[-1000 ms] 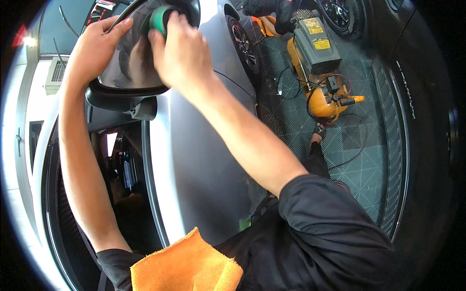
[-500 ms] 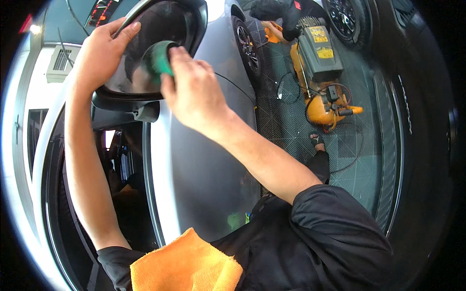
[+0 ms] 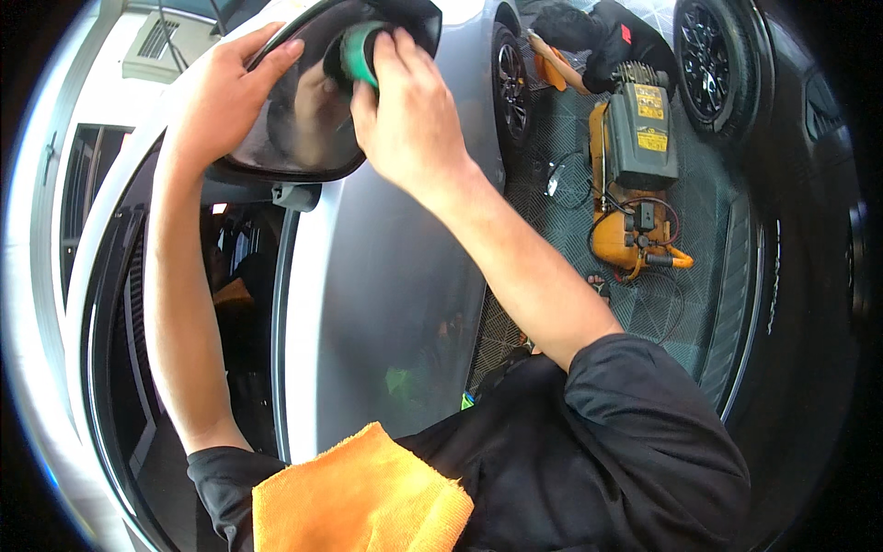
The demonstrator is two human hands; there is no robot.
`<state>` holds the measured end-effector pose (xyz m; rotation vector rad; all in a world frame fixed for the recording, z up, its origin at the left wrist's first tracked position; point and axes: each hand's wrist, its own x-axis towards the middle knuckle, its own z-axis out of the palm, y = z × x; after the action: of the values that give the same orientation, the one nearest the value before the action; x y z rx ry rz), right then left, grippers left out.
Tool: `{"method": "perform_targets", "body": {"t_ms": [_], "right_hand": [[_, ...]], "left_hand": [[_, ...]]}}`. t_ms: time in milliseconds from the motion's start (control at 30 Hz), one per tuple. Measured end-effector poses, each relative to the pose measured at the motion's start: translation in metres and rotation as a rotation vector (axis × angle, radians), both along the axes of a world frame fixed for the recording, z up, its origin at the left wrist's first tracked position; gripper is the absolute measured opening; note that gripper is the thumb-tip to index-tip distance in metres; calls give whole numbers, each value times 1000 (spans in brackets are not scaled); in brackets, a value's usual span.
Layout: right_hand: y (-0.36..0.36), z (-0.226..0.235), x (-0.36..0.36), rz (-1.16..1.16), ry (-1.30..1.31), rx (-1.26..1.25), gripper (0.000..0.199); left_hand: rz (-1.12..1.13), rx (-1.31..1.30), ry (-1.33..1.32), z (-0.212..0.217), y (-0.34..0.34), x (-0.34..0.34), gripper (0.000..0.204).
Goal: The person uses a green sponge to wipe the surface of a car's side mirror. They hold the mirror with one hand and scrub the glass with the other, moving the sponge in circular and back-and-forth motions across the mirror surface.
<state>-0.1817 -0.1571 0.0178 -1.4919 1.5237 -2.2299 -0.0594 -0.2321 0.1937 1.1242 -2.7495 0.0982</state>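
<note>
A car's side mirror (image 3: pixel 299 115) with dark, shiny glass stands at the upper left. My left hand (image 3: pixel 221 97) grips its outer edge, thumb lying over the rim beside the glass. In my right hand (image 3: pixel 414 120) is a round green pad (image 3: pixel 360 53), pressed to the upper right part of the glass; its far side is hidden by my fingers. The pad and hand show as a reflection in the mirror. An orange cloth (image 3: pixel 359 497) hangs over the front of my black shirt.
Beneath my arms runs the silver car's door (image 3: pixel 395 294), with its dark window (image 3: pixel 244 331) at left. To the right, a yellow and grey air compressor (image 3: pixel 639 147) with hoses stands on the tiled floor. Beyond it a co-worker (image 3: pixel 625 41) bends with an orange cloth. A dark car (image 3: pixel 809 276) lines the right.
My right hand has slid the green pad up and to the right across the mirror glass. My left hand keeps its hold on the rim. The whole view has shifted a little.
</note>
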Motion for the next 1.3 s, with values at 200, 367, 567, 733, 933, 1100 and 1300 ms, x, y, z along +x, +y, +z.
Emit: {"method": "perform_targets", "body": {"t_ms": [200, 367, 567, 733, 933, 1100, 1300], "right_hand": [[5, -7, 2, 197, 222, -88, 60], [-1, -2, 2, 30, 81, -117, 51], [0, 6, 10, 81, 277, -303, 50], [6, 13, 13, 23, 388, 40, 51], [12, 17, 20, -7, 368, -498, 36], [12, 18, 21, -70, 478, -206, 38], [8, 17, 22, -41, 414, -544, 36]], "left_hand": [[67, 45, 53, 10, 21, 11, 51], [174, 82, 260, 4, 73, 53, 63], [60, 162, 472, -14, 75, 97, 59], [242, -34, 275, -7, 87, 80, 59], [356, -82, 275, -6, 103, 64, 59], [182, -35, 501, -32, 74, 90, 62], [44, 4, 653, -44, 70, 93, 62]]}}
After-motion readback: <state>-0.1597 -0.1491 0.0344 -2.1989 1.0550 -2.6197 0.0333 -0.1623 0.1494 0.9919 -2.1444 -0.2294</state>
